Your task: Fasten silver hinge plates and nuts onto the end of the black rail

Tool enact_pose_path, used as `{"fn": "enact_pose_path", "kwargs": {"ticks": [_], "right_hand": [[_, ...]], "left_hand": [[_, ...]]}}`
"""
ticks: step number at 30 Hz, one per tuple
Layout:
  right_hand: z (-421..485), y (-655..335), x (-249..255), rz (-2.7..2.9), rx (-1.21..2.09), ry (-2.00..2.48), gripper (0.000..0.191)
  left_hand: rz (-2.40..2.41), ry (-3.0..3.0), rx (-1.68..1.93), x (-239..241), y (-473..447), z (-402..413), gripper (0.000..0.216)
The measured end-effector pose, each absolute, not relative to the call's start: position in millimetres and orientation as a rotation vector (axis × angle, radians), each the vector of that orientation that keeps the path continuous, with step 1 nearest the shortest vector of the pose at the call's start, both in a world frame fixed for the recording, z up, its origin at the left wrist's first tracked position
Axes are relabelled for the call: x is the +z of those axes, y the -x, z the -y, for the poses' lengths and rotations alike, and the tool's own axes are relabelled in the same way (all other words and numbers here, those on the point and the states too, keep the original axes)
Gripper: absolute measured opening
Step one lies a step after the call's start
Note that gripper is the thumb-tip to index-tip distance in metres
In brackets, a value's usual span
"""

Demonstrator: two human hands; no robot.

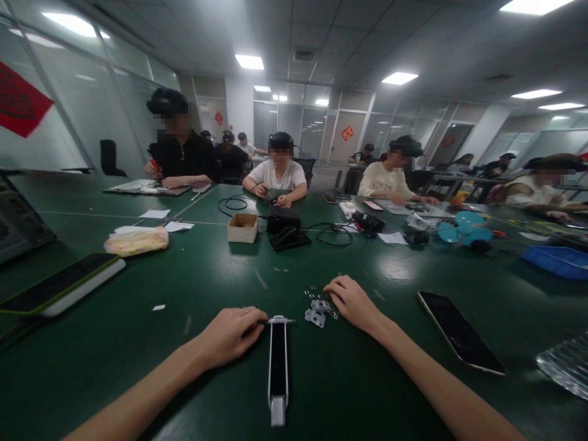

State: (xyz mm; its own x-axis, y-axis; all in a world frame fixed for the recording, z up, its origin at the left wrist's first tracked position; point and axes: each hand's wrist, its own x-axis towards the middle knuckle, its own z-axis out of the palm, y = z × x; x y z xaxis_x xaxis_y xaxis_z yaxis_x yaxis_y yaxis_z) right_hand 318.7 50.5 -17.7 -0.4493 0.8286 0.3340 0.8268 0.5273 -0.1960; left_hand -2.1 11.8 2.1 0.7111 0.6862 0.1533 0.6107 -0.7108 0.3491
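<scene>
A long, narrow frame (278,361) with white edges, a black middle and a pale block at its near end lies on the green table. A thin metal rod (290,321) crosses its far end. My left hand (236,334), wearing a ring, is closed beside that end, its fingertips pinching the rod's dark left end. My right hand (351,300) rests right of the frame, fingers bent together at the edge of several small nuts (312,295); whatever is between its fingertips is too small to make out. Close to them lie flat metal plates (316,313) with holes.
A phone (459,331) lies to the right, near a clear ridged plastic object (567,364). Farther off stand a small open box (242,228), a black device (283,219) with cables, blue fan blades (463,229) and a blue tray (558,262). Several people sit around the table.
</scene>
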Motion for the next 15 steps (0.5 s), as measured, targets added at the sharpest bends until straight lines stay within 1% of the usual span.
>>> {"fn": "enact_pose_path", "kwargs": {"ticks": [15], "right_hand": [[-54.9, -324.7, -18.7, 2.496, 0.019, 1.278, 0.020]], "left_hand": [[-1.040, -2.674, 0.390, -0.2, 3.2, -12.3, 0.023]]}}
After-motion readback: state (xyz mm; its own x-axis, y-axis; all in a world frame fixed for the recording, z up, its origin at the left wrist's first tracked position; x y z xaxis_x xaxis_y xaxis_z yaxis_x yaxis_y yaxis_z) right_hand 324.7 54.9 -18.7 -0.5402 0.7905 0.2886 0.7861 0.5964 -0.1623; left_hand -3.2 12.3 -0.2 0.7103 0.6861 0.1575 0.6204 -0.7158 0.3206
